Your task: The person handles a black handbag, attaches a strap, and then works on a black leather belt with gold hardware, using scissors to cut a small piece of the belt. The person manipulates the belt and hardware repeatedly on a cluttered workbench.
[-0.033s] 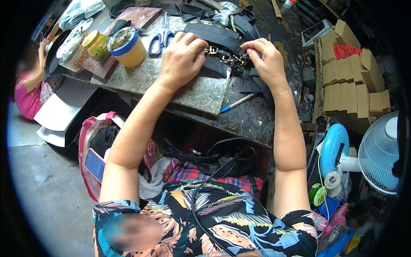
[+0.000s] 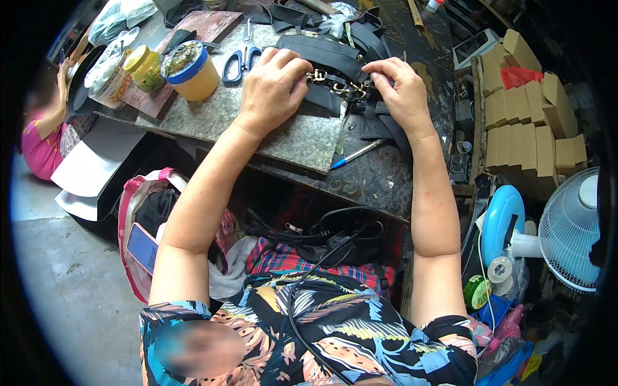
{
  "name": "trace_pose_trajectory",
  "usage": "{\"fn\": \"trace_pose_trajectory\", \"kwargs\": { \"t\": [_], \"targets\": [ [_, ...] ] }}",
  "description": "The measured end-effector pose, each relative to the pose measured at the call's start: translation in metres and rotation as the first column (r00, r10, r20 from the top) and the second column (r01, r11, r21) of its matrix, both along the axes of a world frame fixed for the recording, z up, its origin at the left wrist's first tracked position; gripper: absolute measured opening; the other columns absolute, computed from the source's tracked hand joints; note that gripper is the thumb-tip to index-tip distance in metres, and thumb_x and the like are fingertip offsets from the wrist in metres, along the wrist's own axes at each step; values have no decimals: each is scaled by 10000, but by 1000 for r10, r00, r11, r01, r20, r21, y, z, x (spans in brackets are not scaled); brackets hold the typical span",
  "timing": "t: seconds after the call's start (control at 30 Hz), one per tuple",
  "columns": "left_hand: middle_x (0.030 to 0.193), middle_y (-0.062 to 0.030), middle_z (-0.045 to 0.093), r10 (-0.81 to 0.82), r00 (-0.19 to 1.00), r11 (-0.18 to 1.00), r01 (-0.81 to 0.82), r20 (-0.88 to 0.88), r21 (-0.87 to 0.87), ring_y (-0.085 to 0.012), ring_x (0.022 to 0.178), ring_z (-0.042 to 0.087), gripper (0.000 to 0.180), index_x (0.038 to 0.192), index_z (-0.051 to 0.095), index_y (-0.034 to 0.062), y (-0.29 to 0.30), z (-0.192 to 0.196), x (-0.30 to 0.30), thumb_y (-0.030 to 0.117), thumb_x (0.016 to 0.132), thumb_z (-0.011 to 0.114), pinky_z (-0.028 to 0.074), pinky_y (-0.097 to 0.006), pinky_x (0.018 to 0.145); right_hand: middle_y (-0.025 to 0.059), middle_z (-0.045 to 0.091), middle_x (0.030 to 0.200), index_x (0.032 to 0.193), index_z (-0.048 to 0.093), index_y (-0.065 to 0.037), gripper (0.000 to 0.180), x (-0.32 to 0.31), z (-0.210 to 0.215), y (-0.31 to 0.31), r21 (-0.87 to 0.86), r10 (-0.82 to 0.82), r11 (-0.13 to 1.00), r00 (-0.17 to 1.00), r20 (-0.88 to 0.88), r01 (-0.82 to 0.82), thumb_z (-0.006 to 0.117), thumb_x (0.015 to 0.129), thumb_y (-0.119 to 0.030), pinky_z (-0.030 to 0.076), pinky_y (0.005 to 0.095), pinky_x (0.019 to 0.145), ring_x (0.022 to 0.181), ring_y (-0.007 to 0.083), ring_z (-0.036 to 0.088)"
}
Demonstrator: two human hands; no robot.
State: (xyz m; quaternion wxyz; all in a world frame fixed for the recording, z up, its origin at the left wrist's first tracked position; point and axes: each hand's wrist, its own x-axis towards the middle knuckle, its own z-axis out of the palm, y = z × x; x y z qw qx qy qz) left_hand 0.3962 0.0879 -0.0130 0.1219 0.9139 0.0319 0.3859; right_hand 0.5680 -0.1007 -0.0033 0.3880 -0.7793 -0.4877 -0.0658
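Between my fingertips stretches a narrow black strap with gold-coloured metal clasps. My left hand pinches its left end with thumb and forefinger. At the other end my right hand is closed in a similar pinch; its exact grip is partly hidden by the fingers. Wider black bands, leather-like, lie just beyond the clasps and under them. Beneath my left hand is a speckled grey stone slab. Blue-handled scissors lie to the left of that hand, and a blue-and-white pen rests nearer me.
Left on the bench stand a blue-rimmed tub of yellowish stuff and a yellow-lidded jar. To the right are stacked brown cardboard boxes and a fan. A bag with a phone sits below left. Another person is at far left.
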Motion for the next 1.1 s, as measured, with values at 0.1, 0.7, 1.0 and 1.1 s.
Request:
{"fn": "trace_pose_trajectory", "kwargs": {
  "t": [0.1, 0.7, 1.0, 1.1],
  "targets": [
    [981, -52, 663, -3, 998, 999, 0, 65, 49, -280, 955, 617, 140, 930, 702, 99, 4, 1, 4, 63, 797, 676, 529, -390, 825, 20, 700, 926, 960, 771, -152, 125, -1, 1, 3, 21, 31, 999, 999, 37, -32, 664, 907, -186, 537, 365, 807, 915, 227, 658],
    [1021, -69, 694, 108, 951, 988, -69, 290, -141, -236, 889, 646, 212, 1018, 706, 85, 10, 7, -4, -26, 865, 610, 533, -324, 749, 27, 649, 1010, 1022, 736, -159, 180, -25, -7, 13, -112, 62, 993, 950, 305, -29, 734, 847, -200, 552, 374, 843, 1006, 238, 623],
    [1020, -73, 671, 68, 994, 997, -70, -87, -29, -293, 1013, 607, 147, 1005, 725, 100, 1, 10, -32, 155, 870, 718, 503, -395, 876, 23, 651, 993, 950, 733, -141, 143, -32, -7, 19, -93, 44, 996, 938, 344, -13, 754, 833, -221, 540, 368, 822, 994, 234, 628],
    [1022, -67, 666, 32, 991, 997, -40, -126, -61, -294, 1009, 608, 128, 961, 732, 104, -6, -1, -33, 149, 842, 744, 513, -403, 878, 5, 643, 932, 905, 744, -158, 116, -32, -5, 23, -74, 28, 997, 926, 377, 0, 771, 812, -222, 548, 367, 815, 956, 224, 621]
  ]
}}
